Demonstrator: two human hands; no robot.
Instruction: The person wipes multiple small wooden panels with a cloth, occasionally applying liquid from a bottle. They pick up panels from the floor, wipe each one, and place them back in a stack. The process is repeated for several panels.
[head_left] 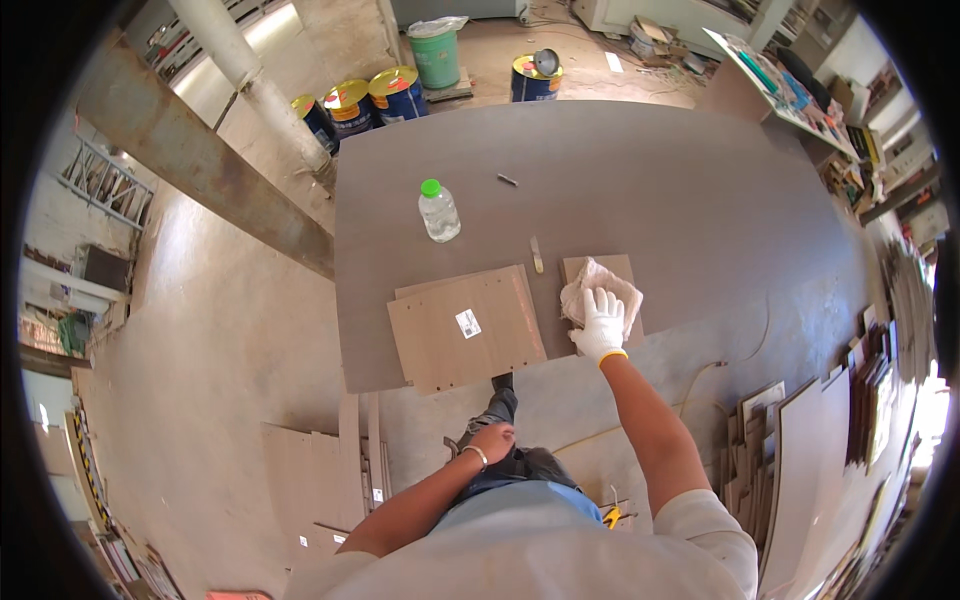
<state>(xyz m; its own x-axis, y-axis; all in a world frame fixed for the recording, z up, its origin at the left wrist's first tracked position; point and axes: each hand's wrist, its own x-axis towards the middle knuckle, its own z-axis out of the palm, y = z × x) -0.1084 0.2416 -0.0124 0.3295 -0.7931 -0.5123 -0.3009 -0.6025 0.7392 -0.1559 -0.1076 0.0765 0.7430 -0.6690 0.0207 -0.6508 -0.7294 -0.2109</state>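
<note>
My right hand, in a white glove, presses a crumpled pale cloth onto a small brown board lying on the large brown table top. A bigger brown panel with a white sticker lies just left of it, at the table's near edge. My bare left hand hangs low by my thigh, fingers curled, with nothing visible in it. A small pale tool lies just behind the boards.
A clear plastic bottle with a green cap stands on the table behind the panel, a small dark item beyond it. Paint cans and a green bucket stand on the floor. Stacked boards lean at right.
</note>
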